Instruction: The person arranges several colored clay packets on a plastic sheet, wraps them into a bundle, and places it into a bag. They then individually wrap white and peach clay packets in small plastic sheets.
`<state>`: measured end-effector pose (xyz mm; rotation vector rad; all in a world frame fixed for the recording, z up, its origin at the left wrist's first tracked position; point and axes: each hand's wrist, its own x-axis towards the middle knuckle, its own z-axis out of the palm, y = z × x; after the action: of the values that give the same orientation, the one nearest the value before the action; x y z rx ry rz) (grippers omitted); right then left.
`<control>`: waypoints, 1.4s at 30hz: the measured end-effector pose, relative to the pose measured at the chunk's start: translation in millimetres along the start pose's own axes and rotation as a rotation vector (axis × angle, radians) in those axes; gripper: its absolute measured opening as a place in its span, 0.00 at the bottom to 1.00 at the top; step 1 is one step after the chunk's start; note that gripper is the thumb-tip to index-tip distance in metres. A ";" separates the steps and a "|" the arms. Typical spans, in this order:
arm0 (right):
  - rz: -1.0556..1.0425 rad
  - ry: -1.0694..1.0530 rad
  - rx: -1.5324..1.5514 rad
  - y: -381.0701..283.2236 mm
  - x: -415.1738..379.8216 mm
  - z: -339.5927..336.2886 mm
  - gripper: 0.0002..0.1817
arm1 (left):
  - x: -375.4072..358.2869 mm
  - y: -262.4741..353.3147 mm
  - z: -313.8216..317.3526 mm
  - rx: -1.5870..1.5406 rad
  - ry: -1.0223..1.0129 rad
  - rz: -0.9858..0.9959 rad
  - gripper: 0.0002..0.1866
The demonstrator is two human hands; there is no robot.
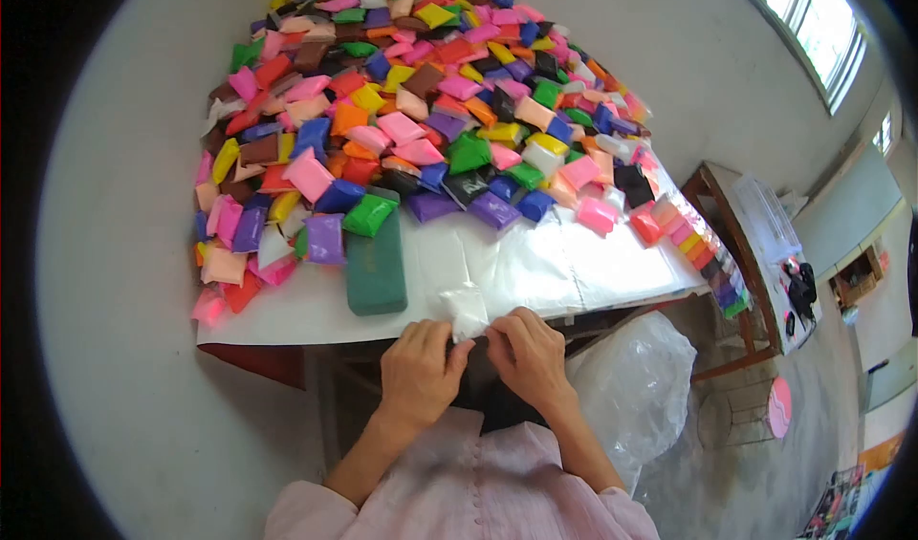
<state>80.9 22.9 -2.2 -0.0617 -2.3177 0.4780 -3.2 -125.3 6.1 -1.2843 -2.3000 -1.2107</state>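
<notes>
A small white packet [465, 311] lies at the front edge of the white-covered table [535, 272]. My left hand [421, 363] has its fingers bent at the packet's lower left side. On the other side my right hand [524, 354] pinches the packet's lower right corner. Just behind and to the left stands a green box [376, 277], with a green packet [370, 215] on its far end. A large heap of coloured packets [411, 110] covers the back of the table.
A clear plastic bag [636, 378] hangs at the table's front right. Strips of coloured packets [703, 253] overhang the right edge. Farther right are a wooden table [732, 225] with black items and a stool with a pink seat [780, 407].
</notes>
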 end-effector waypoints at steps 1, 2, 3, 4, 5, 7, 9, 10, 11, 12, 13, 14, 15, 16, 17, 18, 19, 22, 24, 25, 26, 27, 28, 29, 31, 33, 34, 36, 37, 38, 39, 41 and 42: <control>0.001 -0.005 0.004 0.5 0.6 0.5 0.09 | 0.8 -3.1 3.3 0.050 0.015 0.066 0.11; 0.004 -0.012 0.008 1.1 0.5 0.3 0.09 | 1.0 -5.5 4.6 0.100 0.028 0.131 0.11; 0.006 -0.017 0.009 2.4 0.5 -0.3 0.09 | 1.5 -7.2 3.8 0.106 0.003 0.149 0.11; 0.010 -0.039 0.027 4.5 0.1 -0.8 0.09 | 2.3 -8.6 3.1 0.111 -0.021 0.169 0.11; 0.015 -0.056 0.032 4.7 0.2 -1.9 0.09 | 2.8 -10.1 2.6 0.115 -0.047 0.190 0.11; 0.032 -0.087 0.038 4.0 0.1 -4.6 0.09 | 3.1 -11.9 1.9 0.070 -0.058 0.183 0.11; 0.026 -0.080 0.061 5.5 -0.9 -3.3 0.09 | 3.9 -11.0 -0.7 0.030 -0.077 0.168 0.10; 0.024 -0.075 0.072 7.0 -0.8 -2.3 0.09 | 4.0 -10.8 -0.6 0.036 -0.068 0.175 0.10; 0.024 -0.078 0.091 8.6 -1.2 -1.4 0.09 | 3.7 -12.2 0.7 0.042 -0.055 0.187 0.09; 0.025 -0.082 0.110 10.4 -1.8 -0.7 0.09 | 3.4 -14.6 2.9 0.047 -0.044 0.198 0.09; 0.027 -0.088 0.130 11.7 -1.6 -0.4 0.09 | 3.4 -16.2 4.1 0.052 -0.033 0.208 0.09; 0.021 -0.083 0.150 11.6 -0.2 -1.2 0.09 | 3.9 -16.8 3.7 0.055 -0.019 0.215 0.09; 0.015 -0.080 0.170 10.7 1.9 -2.8 0.09 | 4.5 -17.2 3.3 0.057 -0.005 0.220 0.08; 0.008 -0.076 0.189 9.8 3.5 -4.3 0.10 | 4.9 -17.7 3.2 0.058 0.010 0.226 0.08; -0.009 -0.079 0.158 9.3 4.4 -5.8 0.10 | 5.1 -18.5 4.2 0.007 0.032 0.209 0.08; -0.026 -0.083 0.126 8.7 5.1 -7.2 0.10 | 5.0 -19.5 6.0 -0.045 0.054 0.190 0.07; -0.042 -0.088 0.095 7.7 5.9 -8.2 0.10 | 5.1 -20.0 7.2 -0.096 0.075 0.171 0.07; -0.103 -0.033 0.022 3.1 9.4 -8.8 0.10 | 6.0 -15.7 5.2 -0.157 0.076 0.096 0.06; -0.138 -0.020 -0.034 5.3 7.4 -7.1 0.09 | 5.7 -18.0 7.2 -0.163 0.099 0.118 0.06; -0.156 -0.013 -0.062 6.1 4.9 -6.0 0.09 | 4.7 -19.2 8.1 -0.166 0.110 0.129 0.06; -0.164 -0.010 -0.062 7.1 1.6 -4.3 0.08 | 2.3 -20.7 9.6 -0.144 0.123 0.150 0.05; -0.174 -0.006 -0.065 9.0 -1.6 -2.6 0.08 | -0.4 -22.2 11.9 -0.124 0.140 0.172 0.05; -0.187 -0.001 -0.069 10.9 -1.5 -2.2 0.08 | -0.2 -23.2 13.7 -0.104 0.159 0.195 0.05; -0.130 0.006 0.017 11.8 1.0 -2.7 0.08 | 2.3 -22.6 14.8 -0.057 0.191 0.231 0.05; 0.000 0.012 0.199 4.7 4.5 -6.1 0.07 | 2.1 -19.0 13.5 0.039 0.240 0.291 0.04; 0.303 -0.099 0.325 -10.7 13.2 -23.5 0.11 | 12.5 -14.3 3.1 0.198 0.244 0.432 0.03; 0.377 -0.129 0.330 -17.4 24.5 -32.1 0.12 | 18.9 -12.8 -0.1 0.277 0.246 0.501 0.03; 0.399 -0.103 0.260 -20.1 39.3 -32.8 0.17 | 26.2 -11.2 -0.5 0.371 0.283 0.568 0.05; 0.387 -0.086 0.221 -22.5 46.1 -30.5 0.17 | 29.8 -10.9 -1.2 0.419 0.301 0.606 0.06; 0.376 -0.067 0.183 -25.3 53.7 -28.9 0.17 | 33.7 -11.6 -2.7 0.449 0.304 0.603 0.06; 0.364 -0.047 0.145 -26.2 60.3 -28.4 0.18 | 37.5 -13.1 -4.6 0.480 0.307 0.601 0.07; 0.372 -0.098 0.198 -16.9 68.5 -21.1 0.20 | 42.8 -15.5 -7.8 0.503 0.296 0.568 0.07; 0.378 -0.113 0.264 -9.9 72.6 -14.3 0.20 | 44.0 -16.6 -9.5 0.496 0.279 0.536 0.07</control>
<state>40.0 31.8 59.6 -0.3568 -2.3360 0.9965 -43.7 -110.9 27.5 -1.3121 -1.7359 -0.5512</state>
